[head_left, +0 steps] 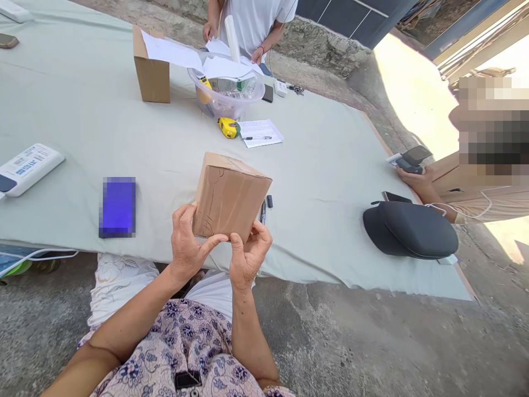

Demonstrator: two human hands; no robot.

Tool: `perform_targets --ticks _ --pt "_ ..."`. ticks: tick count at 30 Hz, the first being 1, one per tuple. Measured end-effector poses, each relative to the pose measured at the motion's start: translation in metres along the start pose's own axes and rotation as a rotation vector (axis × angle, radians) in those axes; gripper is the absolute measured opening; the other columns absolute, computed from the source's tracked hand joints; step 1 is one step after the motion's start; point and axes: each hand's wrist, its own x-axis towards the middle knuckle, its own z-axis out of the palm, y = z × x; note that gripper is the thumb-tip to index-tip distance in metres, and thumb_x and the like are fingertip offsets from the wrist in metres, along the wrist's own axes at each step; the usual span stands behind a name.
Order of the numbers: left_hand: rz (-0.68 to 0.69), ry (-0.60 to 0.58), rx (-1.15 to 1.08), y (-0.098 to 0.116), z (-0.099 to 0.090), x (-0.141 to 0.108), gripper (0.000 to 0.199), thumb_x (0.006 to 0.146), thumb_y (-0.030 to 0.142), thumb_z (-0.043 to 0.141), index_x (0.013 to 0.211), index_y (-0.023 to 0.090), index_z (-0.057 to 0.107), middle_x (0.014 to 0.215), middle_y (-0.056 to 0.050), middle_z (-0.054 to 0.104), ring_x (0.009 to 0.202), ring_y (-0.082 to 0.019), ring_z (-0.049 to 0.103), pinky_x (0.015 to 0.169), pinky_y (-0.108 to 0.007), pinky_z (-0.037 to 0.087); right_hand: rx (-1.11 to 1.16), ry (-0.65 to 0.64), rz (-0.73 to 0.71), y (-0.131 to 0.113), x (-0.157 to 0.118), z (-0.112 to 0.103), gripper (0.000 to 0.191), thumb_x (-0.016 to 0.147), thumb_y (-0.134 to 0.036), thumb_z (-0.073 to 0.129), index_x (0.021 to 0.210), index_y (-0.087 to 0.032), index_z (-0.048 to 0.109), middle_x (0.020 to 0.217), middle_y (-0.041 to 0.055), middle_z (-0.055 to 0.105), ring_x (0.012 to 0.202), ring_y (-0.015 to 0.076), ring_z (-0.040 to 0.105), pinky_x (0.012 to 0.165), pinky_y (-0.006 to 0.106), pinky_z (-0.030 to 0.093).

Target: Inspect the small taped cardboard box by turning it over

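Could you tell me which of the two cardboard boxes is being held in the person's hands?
The near box, closed, is gripped at its bottom edge by the left hand and right hand. The far box stands untouched with papers on it.

A wide low table (330,165) draped in a pale grey-green cloth fills the middle of the view. Below it, from 4 to 8 o'clock, lies a rough grey concrete floor (372,342), cracked and stained. At 12 o'clock a rough stone-and-mortar wall (326,47) runs behind the table, with dark blue panelled cladding (351,19) above it toward 1 o'clock. Hard sunlight (413,82) floods the ground at 2 o'clock, washing it almost white, while the table lies in shade.
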Motion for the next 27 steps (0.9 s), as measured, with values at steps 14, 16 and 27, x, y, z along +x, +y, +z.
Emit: perform_targets --ticks 14,16,27 --pt "0.032 0.019 0.011 0.0021 0.0039 -0.0018 0.079 0.080 0.072 0.065 0.137 0.021 0.044 0.121 -0.014 0.059 0.113 -0.027 0.062 0.088 -0.040 0.056 0.034 0.029 0.010 0.0031 0.0003 -0.0022 0.039 0.086 -0.037 0.071 0.119 -0.027 0.053 0.118 0.0040 0.052 0.108 0.0170 0.056 0.096 0.037 0.049" --pt "0.024 0.017 0.016 0.0016 0.0042 -0.0026 0.079 0.080 0.072 0.065 0.137 0.021 0.044 0.121 -0.014 0.059 0.113 -0.027 0.062 0.088 -0.041 0.056 0.042 0.028 0.014 0.0034 -0.0001 -0.0022 0.039 0.086 -0.036 0.071 0.119 -0.028 0.053 0.117 0.0037 0.052 0.108 0.0168 0.056 0.096 0.037 0.049" --pt "0.019 0.005 -0.028 -0.0014 0.0058 -0.0060 0.081 0.079 0.066 0.072 0.140 0.022 0.043 0.125 -0.014 0.057 0.117 -0.027 0.060 0.091 -0.040 0.056 0.027 -0.002 0.015 0.0061 -0.0021 -0.0039 0.039 0.088 -0.037 0.068 0.121 -0.028 0.049 0.120 0.0050 0.050 0.112 0.0171 0.055 0.098 0.039 0.051"
